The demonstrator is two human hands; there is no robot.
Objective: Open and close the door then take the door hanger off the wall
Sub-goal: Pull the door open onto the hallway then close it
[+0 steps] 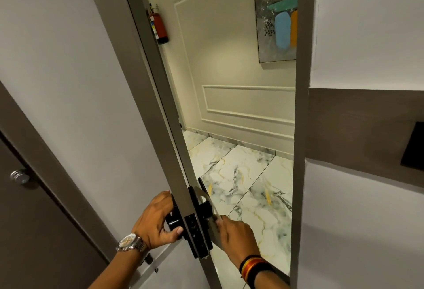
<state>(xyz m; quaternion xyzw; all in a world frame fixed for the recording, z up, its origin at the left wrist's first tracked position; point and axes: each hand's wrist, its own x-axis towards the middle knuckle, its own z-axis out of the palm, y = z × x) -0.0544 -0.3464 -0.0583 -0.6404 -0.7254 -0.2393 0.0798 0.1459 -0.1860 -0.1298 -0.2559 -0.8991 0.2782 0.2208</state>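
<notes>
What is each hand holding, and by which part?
The left hand grips the door's inside handle. The right hand pinches the hanger on the outside handle, at its lower end.

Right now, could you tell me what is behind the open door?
Past the door lies a corridor: marble floor, panelled wall, a painting and a red fire extinguisher. The door and frame hide the rest of the corridor on either side.

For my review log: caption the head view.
Door ajar; left hand grips inner handle, right hand holds a card-like hanger.
</notes>
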